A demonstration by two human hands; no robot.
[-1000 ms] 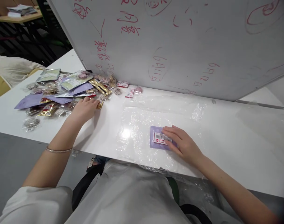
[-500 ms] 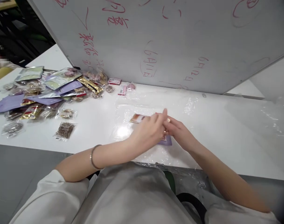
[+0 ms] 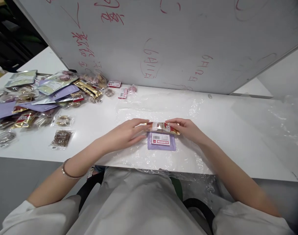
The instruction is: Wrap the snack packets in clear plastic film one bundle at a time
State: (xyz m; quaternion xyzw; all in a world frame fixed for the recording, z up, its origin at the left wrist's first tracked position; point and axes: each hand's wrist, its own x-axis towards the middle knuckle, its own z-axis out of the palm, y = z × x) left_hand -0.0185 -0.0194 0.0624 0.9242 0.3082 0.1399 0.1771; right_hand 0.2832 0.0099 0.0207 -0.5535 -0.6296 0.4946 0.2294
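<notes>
A gold, brown and red coffee sachet [image 3: 160,127] is held crosswise between my two hands. My left hand [image 3: 125,135] has its fingertips at the left end of the sachet, and my right hand [image 3: 189,130] pinches the right end between thumb and fingers. Just below it on the table lies a purple packet [image 3: 161,147], with a small white-and-red box [image 3: 160,139] resting on top. Under these spreads a sheet of clear plastic wrap [image 3: 188,156].
At the left is a heap of packets [image 3: 48,106], purple, green and gold, with wrapped snacks. A brown wrapped snack [image 3: 61,138] lies at its near side. Two small boxes [image 3: 122,93] and a pink wrapped piece [image 3: 132,88] lie before the whiteboard [image 3: 173,39].
My hands were together over the packet; they have moved apart to opposite ends of the coffee sachet. The purple packet and small box now show. The view has shifted slightly.
</notes>
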